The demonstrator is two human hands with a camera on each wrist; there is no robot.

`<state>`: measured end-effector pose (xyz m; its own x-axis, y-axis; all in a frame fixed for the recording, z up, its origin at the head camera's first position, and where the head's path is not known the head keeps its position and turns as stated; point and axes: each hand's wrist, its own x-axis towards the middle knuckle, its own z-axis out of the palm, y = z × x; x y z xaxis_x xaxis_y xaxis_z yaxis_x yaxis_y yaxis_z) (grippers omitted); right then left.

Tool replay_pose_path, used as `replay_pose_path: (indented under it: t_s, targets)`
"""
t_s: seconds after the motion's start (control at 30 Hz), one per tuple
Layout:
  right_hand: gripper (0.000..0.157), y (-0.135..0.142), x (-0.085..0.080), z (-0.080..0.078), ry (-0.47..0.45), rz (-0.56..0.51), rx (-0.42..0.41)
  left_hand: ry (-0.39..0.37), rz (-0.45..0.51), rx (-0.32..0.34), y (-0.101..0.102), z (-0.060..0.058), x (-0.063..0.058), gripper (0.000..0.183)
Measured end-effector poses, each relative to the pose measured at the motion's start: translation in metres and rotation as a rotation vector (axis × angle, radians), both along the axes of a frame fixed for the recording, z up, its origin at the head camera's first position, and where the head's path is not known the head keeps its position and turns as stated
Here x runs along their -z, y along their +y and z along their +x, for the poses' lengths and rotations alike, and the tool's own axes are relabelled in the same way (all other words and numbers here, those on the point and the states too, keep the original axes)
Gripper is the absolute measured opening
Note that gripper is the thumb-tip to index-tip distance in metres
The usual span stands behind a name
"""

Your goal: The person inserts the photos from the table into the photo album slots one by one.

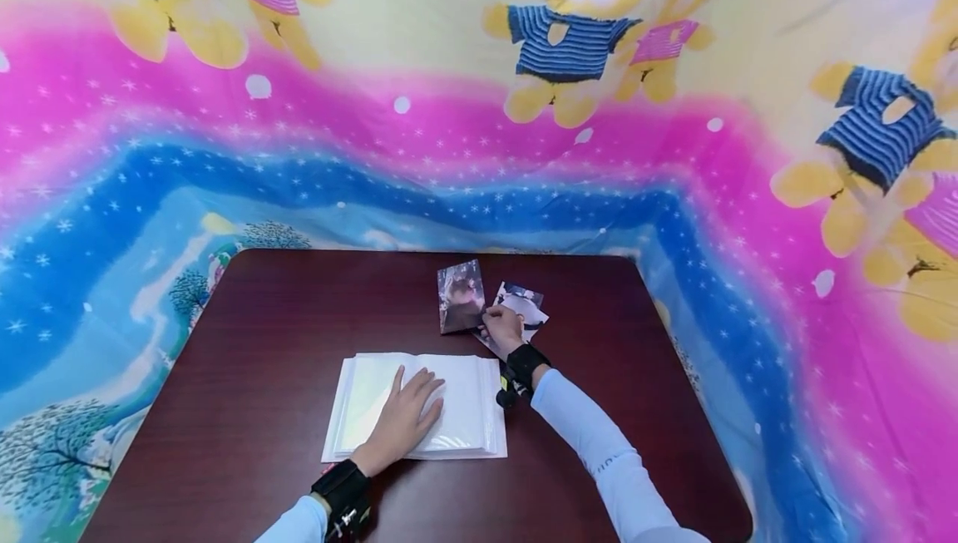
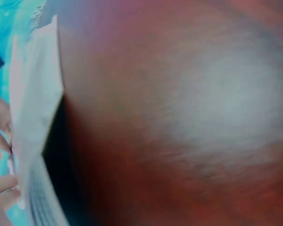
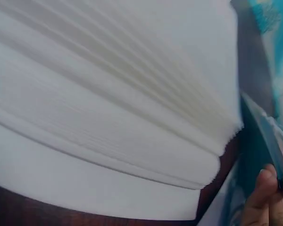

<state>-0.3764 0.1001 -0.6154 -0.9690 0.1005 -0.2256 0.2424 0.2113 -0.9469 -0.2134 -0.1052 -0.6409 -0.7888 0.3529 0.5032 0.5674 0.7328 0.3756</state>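
Observation:
A white photo album (image 1: 464,410) with clear sleeves lies open on the table. My left hand (image 1: 404,418) rests flat on its pages, fingers spread. Beyond the album's right part, my right hand (image 1: 505,328) pinches a photo (image 1: 461,298) by its lower right edge. That photo is lifted and tilted; in the right wrist view, my fingertips (image 3: 264,181) grip its thin edge. More photos (image 1: 524,303) lie under and beside the right hand, partly hidden by it. The album's page edges (image 3: 108,136) fill much of the right wrist view.
The dark reddish-brown table (image 1: 254,360) extends on both sides of the album. A patterned cloth (image 1: 449,127) with bears hangs behind and around the table. Black straps with cameras sit on both wrists.

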Motion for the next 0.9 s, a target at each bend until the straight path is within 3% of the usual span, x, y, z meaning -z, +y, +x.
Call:
replay_pose_path:
  t_s: [0.1, 0.3, 0.43, 0.53, 0.67, 0.8, 0.9]
  targets:
    - [0.026, 0.004, -0.008, 0.009, -0.047, -0.187, -0.034, -0.049, 0.136, -0.023, -0.002, -0.008, -0.007, 0.030]
    - [0.029, 0.016, -0.020, 0.044, -0.049, -0.229, -0.175, -0.237, 0.492, -0.144, -0.007, -0.023, -0.023, 0.038]
    - [0.027, 0.020, -0.018, 0.074, -0.044, -0.218, -0.251, -0.401, 0.654, -0.161, -0.010, -0.031, -0.032, 0.046]
    - [0.026, 0.021, -0.013, 0.091, -0.034, -0.195, -0.324, -0.501, 0.699, -0.130, -0.011, -0.031, -0.035, 0.050]
    - [0.023, 0.022, -0.007, 0.103, -0.045, -0.167, -0.428, -0.511, 0.710, -0.094, -0.011, -0.027, -0.036, 0.046]
    - [0.027, 0.027, -0.006, 0.102, -0.069, -0.175, -0.514, -0.484, 0.677, -0.084, -0.010, -0.023, -0.035, 0.041]
    - [0.035, 0.030, -0.009, 0.092, -0.065, -0.203, -0.522, -0.495, 0.652, -0.079, -0.008, -0.021, -0.035, 0.041]
